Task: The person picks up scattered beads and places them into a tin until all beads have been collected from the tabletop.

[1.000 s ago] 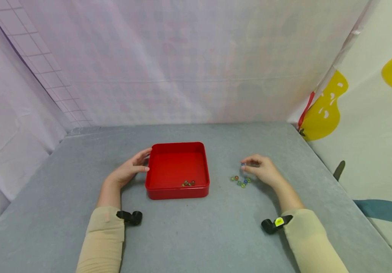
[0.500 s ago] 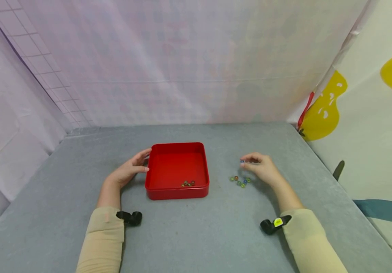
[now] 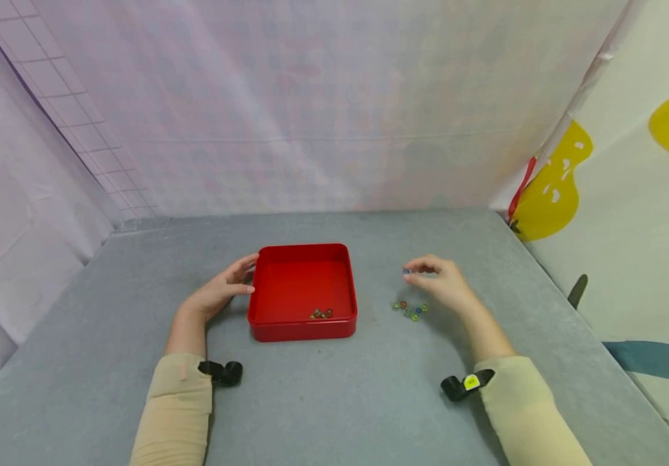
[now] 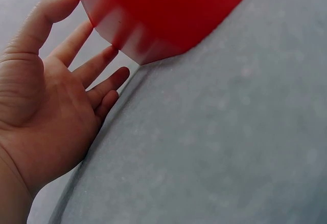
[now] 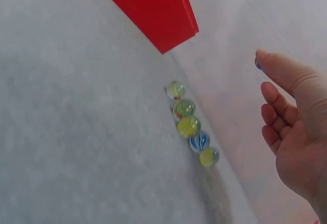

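One blue marble (image 3: 407, 272) is pinched at the tips of the thumb and forefinger of my right hand (image 3: 443, 285), held up above the table (image 3: 311, 414) and apart from the red box (image 3: 302, 331). From the right wrist, only a sliver of it shows past my fingertip, while my other fingers curl loosely below.

Near that hand, the loose marbles (image 3: 408, 313) lie in a small cluster on the table, to the right of the box. I make out six from above: clear glass with yellow or green inside, one orange, one blue. The right wrist view shows them nearly in a row, partly overlapping.

My left hand (image 3: 220, 292) is spread, thumb and fingers apart, with its fingertips touching the box's left side. The box is square, low-walled and open at the top, sitting flat. A few small dark-looking marbles (image 3: 318, 313) are gathered in it, by the near wall toward the right corner; they are too small for me to count surely.

Pale sleeves (image 3: 173, 414) cover my forearms, a black camera (image 3: 231, 373) is at each wrist, and a pale cloth (image 3: 334, 103) hangs behind the table.
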Available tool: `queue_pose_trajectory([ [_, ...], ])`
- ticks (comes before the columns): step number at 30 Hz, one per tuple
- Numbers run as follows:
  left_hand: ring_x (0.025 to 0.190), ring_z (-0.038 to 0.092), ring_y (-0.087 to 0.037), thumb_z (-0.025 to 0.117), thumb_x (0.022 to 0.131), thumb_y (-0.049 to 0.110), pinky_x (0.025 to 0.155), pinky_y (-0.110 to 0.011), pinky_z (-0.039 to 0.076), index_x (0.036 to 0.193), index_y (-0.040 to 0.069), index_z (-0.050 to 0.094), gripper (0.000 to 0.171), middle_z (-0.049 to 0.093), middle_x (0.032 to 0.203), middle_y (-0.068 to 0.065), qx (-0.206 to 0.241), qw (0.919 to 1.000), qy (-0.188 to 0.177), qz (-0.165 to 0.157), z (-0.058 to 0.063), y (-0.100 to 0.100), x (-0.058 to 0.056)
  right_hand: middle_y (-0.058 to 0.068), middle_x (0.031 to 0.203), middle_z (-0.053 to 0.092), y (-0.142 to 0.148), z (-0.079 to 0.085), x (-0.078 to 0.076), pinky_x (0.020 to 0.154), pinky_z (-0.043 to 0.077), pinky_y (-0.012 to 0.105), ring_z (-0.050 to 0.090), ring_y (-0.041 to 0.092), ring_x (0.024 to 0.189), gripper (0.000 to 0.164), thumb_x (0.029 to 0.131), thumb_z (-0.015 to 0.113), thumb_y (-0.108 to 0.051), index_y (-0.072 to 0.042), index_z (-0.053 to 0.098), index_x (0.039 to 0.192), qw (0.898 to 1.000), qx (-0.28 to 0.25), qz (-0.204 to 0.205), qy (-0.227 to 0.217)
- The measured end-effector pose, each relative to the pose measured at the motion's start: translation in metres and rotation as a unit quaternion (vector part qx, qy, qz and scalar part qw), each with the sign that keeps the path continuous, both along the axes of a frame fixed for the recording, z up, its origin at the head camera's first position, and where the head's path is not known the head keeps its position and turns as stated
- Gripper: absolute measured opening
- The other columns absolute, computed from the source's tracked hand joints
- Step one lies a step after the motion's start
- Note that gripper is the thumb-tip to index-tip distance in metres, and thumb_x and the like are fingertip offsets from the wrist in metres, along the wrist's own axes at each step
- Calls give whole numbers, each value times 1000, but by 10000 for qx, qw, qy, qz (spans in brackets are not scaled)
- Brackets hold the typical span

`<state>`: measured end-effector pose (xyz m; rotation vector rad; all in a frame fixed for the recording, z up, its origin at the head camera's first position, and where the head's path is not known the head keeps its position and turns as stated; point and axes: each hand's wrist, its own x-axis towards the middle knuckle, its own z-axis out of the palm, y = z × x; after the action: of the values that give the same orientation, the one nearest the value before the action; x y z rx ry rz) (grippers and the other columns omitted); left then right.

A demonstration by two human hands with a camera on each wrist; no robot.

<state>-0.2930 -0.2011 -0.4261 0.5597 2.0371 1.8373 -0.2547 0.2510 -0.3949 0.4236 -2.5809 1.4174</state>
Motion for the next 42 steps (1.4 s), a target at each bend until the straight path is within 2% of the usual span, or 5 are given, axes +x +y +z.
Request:
queue_pose_trajectory([
  [6, 139, 16, -35, 54, 92, -2, 105, -55, 21, 152, 7, 20, 70, 17, 156, -15, 29, 10000, 42, -32, -1, -1, 0, 14, 109, 64, -11, 10, 0, 92, 37, 48, 51, 29, 105, 28, 85, 74, -17, -1, 70, 108, 9998, -113, 100, -112],
  [14, 140, 16, -36, 54, 92, -3, 106, -56, 19, 152, 6, 20, 70, 16, 156, -15, 56, 10000, 27, -49, -1, -1, 0, 13, 104, 65, -25, 15, -5, 92, 37, 53, 53, 25, 99, 24, 83, 75, -11, 0, 71, 103, 9989, -248, 380, 130],
  [31, 139, 18, -35, 55, 92, 1, 106, -57, 20, 152, 7, 21, 69, 18, 156, -14, 20, 10000, -2, -7, 0, 0, 2, 11, 99, 65, -57, 16, -9, 91, 37, 50, 54, 34, 99, 21, 84, 74, -10, -1, 71, 103, 9963, -334, 769, 208],
  [37, 139, 18, -36, 55, 91, 0, 105, -56, 21, 152, 6, 21, 70, 18, 156, -15, 29, 10000, 30, 10, 0, 1, 1, 8, 98, 63, -64, 13, -11, 91, 37, 54, 51, 42, 101, 20, 85, 73, -11, -2, 71, 103, 9954, -378, 873, 152],
  [42, 139, 18, -35, 55, 92, 1, 106, -56, 20, 152, 7, 21, 70, 18, 156, -14, 37, 10000, -12, 18, -1, 0, 0, 10, 95, 64, -71, 12, -12, 89, 39, 48, 54, 38, 98, 20, 83, 75, -10, -1, 72, 100, 9948, -416, 894, 271],
])
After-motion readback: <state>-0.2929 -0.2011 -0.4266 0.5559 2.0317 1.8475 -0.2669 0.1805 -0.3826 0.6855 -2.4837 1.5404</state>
